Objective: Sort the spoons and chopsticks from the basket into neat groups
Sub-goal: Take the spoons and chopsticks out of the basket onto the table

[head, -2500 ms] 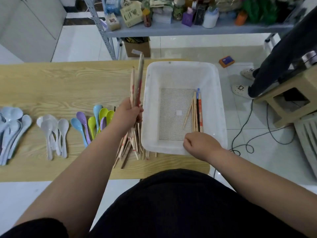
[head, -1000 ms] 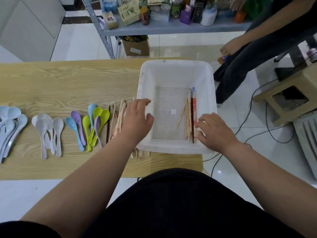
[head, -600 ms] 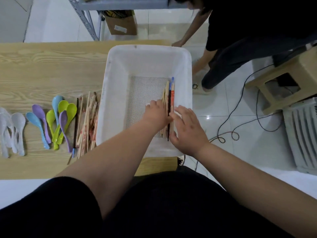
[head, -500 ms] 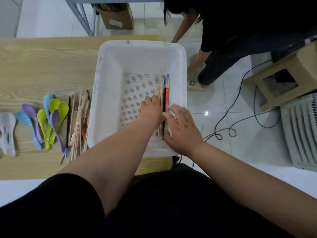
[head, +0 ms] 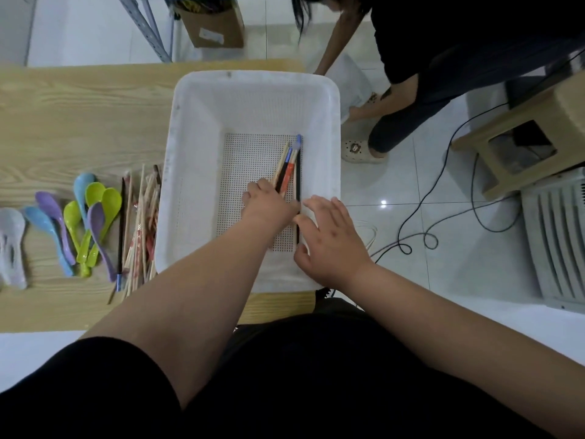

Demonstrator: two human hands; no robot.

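A white perforated basket [head: 196, 128] sits on the wooden table [head: 79, 115]. Inside it, along the right wall, lie several chopsticks [head: 289, 164]: wooden, black, red and blue-tipped. My left hand [head: 267, 205] reaches into the basket and its fingers curl around the near ends of those chopsticks, which fan upward from it. My right hand [head: 329, 239] rests over the basket's right rim with fingers spread, beside one black chopstick. Left of the basket lies a pile of chopsticks [head: 141, 229], then coloured spoons [head: 85, 223] and pale spoons [head: 12, 245].
A person in black [head: 443, 58] bends down on the tiled floor just right of the table's far corner. Cables [head: 443, 217], a wooden stool [head: 522, 134] and a white slatted appliance [head: 557, 242] stand at the right. A cardboard box [head: 212, 26] sits under the shelf.
My left hand put the bundle of chopsticks down beside the spoons, then reached into the basket onto the remaining chopsticks. They now fan apart from its grip. The person at right bent down.
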